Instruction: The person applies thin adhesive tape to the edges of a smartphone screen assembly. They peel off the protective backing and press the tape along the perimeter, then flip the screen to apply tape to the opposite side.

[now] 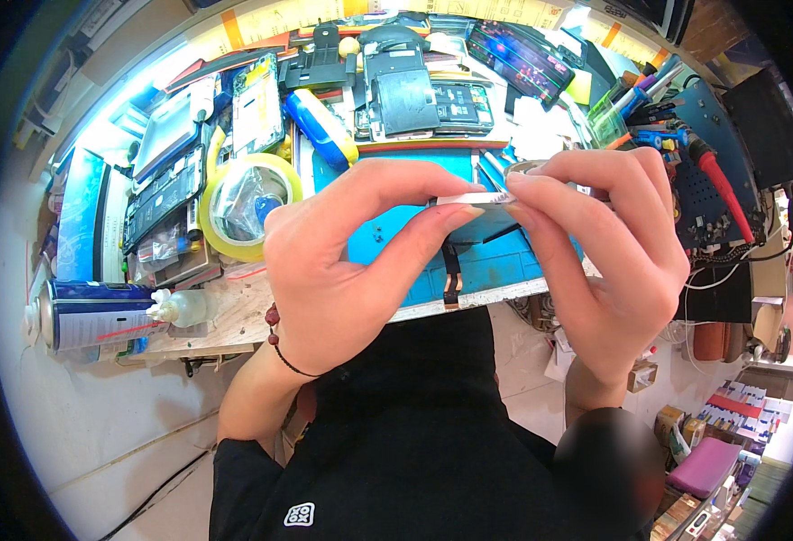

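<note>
Between the fingertips of my left hand (pixel 349 250) and my right hand (pixel 606 250) is a small flat part (pixel 477 198) with a whitish edge, seen nearly edge-on. Thumb and forefinger of each hand pinch one end of it. What kind of part it is cannot be told. A dark flat panel (pixel 481 230) shows just under the fingers, and whether it joins the held part is unclear. Below it a black flex cable (pixel 452 277) with copper-coloured ends hangs over the front edge of the blue work mat (pixel 396 237). Tiny parts (pixel 378 234) lie on the mat.
A roll of yellow tape (pixel 217 237) stands left of the mat, with an opened phone (pixel 166 196) beside it. Further back lie a blue-and-yellow tool (pixel 320 128), opened phones (pixel 462 105) and a lit phone (pixel 521 61). A red-handled soldering iron (pixel 722 189) is at right, a spray can (pixel 99 316) at left.
</note>
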Tool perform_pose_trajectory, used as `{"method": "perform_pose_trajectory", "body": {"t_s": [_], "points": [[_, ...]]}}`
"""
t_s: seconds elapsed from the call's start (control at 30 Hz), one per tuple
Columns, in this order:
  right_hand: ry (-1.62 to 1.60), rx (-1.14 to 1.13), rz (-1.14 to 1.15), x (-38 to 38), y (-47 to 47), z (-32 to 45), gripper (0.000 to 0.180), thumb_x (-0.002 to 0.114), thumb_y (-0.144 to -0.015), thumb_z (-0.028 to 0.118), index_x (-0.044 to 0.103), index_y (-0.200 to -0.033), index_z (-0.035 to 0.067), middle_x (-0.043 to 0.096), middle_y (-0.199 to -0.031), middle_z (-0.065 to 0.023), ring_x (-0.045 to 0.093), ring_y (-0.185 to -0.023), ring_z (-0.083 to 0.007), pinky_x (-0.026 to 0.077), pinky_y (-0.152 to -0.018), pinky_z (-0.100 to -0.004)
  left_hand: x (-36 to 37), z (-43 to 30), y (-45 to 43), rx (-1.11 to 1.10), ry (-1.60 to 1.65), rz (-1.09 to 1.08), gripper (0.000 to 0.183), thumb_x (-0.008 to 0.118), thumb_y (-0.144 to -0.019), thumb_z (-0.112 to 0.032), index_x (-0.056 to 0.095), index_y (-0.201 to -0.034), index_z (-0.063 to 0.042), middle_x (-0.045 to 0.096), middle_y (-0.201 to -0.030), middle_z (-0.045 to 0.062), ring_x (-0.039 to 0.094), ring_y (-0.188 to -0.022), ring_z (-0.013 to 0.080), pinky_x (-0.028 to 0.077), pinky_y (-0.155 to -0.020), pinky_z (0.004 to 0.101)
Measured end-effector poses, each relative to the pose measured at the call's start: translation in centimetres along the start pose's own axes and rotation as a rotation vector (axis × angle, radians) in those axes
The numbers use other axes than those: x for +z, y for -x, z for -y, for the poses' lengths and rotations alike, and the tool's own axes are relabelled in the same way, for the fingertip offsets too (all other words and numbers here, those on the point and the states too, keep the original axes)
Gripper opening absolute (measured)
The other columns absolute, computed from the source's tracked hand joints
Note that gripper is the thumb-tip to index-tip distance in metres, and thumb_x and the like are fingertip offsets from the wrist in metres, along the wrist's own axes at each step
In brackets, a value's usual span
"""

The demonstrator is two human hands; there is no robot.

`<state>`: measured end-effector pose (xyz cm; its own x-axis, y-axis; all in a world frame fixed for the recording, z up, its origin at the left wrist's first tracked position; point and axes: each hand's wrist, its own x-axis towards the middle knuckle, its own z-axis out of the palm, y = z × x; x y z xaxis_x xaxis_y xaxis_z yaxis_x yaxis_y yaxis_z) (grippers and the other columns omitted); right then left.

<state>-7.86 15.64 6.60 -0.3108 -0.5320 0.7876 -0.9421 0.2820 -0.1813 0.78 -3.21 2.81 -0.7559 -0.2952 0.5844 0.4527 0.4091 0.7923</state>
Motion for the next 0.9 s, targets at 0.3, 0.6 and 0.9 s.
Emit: {"method": "perform_pose_trajectory", "body": {"t_s": [0.3, 0.6, 0.9], "points": [[0.056, -0.066, 0.018, -0.2, 0.0, 0.0, 0.032, 0.086, -0.07, -0.004, 0.08, -0.1, 0.003, 0.072, -0.095, -0.0084, 0.06, -0.083, -0.0231, 0.045, -0.068, -0.0311, 0.1, 0.1, 0.2, -0.014, 0.027, -0.007, 0.014, 0.082, -0.089, -0.001, 0.078, -0.102, -0.001, 0.08, -0.093, 0.005, 0.076, -0.079, 0.0121, 0.058, -0.072, 0.0244], [0.041, -0.08, 0.007, -0.1, 0.0, -0.2, 0.033, 0.086, -0.069, -0.004, 0.08, -0.1, 0.002, 0.071, -0.095, -0.0092, 0.059, -0.083, -0.023, 0.045, -0.068, -0.0308, -0.4, 0.3, -0.1, 0.063, -0.022, 0.032, 0.016, 0.082, -0.087, 0.0, 0.079, -0.103, -0.001, 0.079, -0.093, 0.007, 0.077, -0.079, 0.0151, 0.058, -0.072, 0.0253], [0.042, -0.092, 0.015, -0.2, 0.0, -0.4, 0.032, 0.085, -0.069, -0.003, 0.08, -0.1, 0.002, 0.071, -0.094, -0.0091, 0.059, -0.082, -0.0231, 0.045, -0.068, -0.0312, -0.6, -1.2, -0.8, 0.069, -0.128, 0.143, 0.023, 0.082, -0.085, 0.006, 0.079, -0.108, 0.006, 0.08, -0.101, 0.013, 0.074, -0.089, 0.0141, 0.055, -0.079, 0.0251]]}}
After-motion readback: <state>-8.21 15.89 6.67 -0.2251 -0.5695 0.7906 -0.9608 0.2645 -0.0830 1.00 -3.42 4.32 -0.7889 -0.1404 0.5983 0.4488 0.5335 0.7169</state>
